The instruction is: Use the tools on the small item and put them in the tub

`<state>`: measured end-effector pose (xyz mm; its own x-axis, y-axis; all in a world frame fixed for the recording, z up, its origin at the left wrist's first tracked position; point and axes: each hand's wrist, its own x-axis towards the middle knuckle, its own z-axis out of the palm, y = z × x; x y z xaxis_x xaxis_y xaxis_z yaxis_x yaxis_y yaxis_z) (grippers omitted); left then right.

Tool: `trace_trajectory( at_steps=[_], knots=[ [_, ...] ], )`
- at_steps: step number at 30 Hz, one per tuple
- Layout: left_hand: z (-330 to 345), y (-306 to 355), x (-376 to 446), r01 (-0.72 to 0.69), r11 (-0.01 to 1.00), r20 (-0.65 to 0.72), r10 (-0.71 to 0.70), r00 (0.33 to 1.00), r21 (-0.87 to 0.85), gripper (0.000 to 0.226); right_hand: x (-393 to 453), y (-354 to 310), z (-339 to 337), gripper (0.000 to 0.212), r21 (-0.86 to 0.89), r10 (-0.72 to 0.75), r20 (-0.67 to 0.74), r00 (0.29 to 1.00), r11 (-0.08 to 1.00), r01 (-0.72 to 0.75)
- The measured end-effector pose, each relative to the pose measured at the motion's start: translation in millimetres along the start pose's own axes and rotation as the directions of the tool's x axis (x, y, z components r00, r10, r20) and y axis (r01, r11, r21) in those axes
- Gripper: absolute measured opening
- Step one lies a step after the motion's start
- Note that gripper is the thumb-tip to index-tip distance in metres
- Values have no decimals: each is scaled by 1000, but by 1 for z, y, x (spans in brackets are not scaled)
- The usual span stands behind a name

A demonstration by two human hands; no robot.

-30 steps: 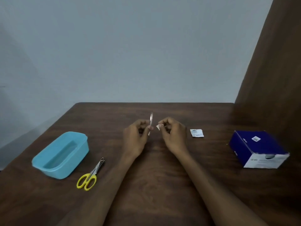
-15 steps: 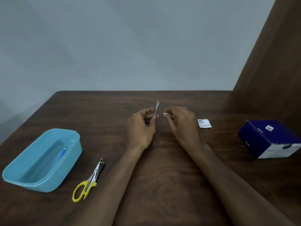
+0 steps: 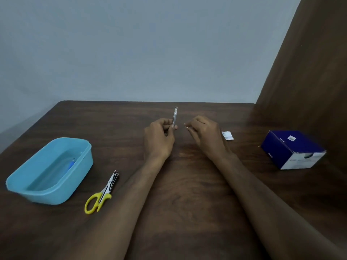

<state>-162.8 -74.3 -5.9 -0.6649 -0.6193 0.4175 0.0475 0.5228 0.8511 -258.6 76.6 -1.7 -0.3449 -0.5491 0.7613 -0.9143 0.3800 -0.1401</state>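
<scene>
My left hand (image 3: 159, 136) pinches a thin metal tool (image 3: 175, 117), like tweezers, which stands nearly upright above its fingers over the middle of the dark wooden table (image 3: 180, 194). A short way to the right, my right hand (image 3: 203, 135) pinches a small white piece (image 3: 188, 127) between thumb and fingertips. The two hands are a little apart and do not touch. What the white piece is cannot be made out.
A light blue plastic tub (image 3: 50, 171) with a small blue item inside stands at the left. Yellow-handled scissors (image 3: 101, 194) lie beside it. A small white sachet (image 3: 227, 136) lies right of my right hand, and a dark blue box (image 3: 293, 149) stands at far right beside a brown panel.
My hands have drawn slightly apart, the white piece moving away from the metal tool. The view has tilted down, showing more of the table and tub.
</scene>
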Motion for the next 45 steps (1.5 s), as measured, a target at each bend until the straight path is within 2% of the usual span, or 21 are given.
trace_trajectory(
  at_steps=[4, 8, 12, 15, 17, 18, 20, 21, 22, 26, 30, 33, 38, 43, 45],
  knots=[
    [-3, 4, -2, 12, 1000, 28, -11, 1000, -16, 22, 2, -6, 2, 16, 49, 26, -24, 999, 999, -24],
    [-3, 1, 1, 47, 998, 22, -46, 999, -41, 6, 0, 1, 5, 20, 59, 50, -25, 998, 997, -48],
    [-2, -3, 3, 41, 998, 74, -44, 996, 40, 23, -1, 3, 8, 15, 81, 58, -32, 998, 995, -56],
    [-4, -3, 2, 36, 997, 100, -43, 994, 68, 37, 0, 7, 4, 11, 222, 180, -123, 976, 963, -150],
    [-5, -2, 2, 23, 998, 107, -30, 994, 66, 40, 1, 8, 1, 7, 348, 345, -125, 930, 893, -284],
    [-5, -1, 1, 16, 998, 113, -23, 993, 59, 39, 2, 7, -1, 6, 449, 449, -75, 891, 813, -371],
    [-7, 0, 0, 21, 999, 109, -24, 994, 28, 36, 4, 1, -1, 5, 667, 578, 90, 811, 570, -480],
    [-8, 1, 0, 29, 1000, 102, -30, 994, 7, 34, 5, -3, 0, 7, 721, 580, 159, 799, 485, -495],
    [-9, 1, 0, 39, 999, 93, -38, 995, -10, 32, 6, -7, 2, 9, 735, 558, 206, 803, 454, -504],
    [-9, 4, -2, 85, 995, 88, -79, 993, -60, 29, 7, -12, 6, 25, 689, 520, 322, 791, 444, -572],
    [-7, 4, -4, 57, 993, 117, -44, 992, -107, 24, 7, -6, 9, 33, 680, 544, 345, 765, 416, -603],
    [-6, 6, -5, 1, 998, 146, 8, 989, -62, 36, 6, -2, 11, 31, 673, 557, 335, 760, 422, -607],
    [-5, 5, -5, -24, 994, 194, 45, 980, -108, 57, 3, 4, 15, 26, 700, 543, 356, 761, 385, -602],
    [-9, 5, -3, -12, 989, 230, 47, 972, -150, 61, 4, 4, 15, 16, 718, 504, 393, 769, 355, -599],
    [-10, 6, -4, -1, 986, 248, 43, 968, -165, 59, 5, 4, 15, 24, 727, 524, 395, 754, 324, -606]
  ],
)
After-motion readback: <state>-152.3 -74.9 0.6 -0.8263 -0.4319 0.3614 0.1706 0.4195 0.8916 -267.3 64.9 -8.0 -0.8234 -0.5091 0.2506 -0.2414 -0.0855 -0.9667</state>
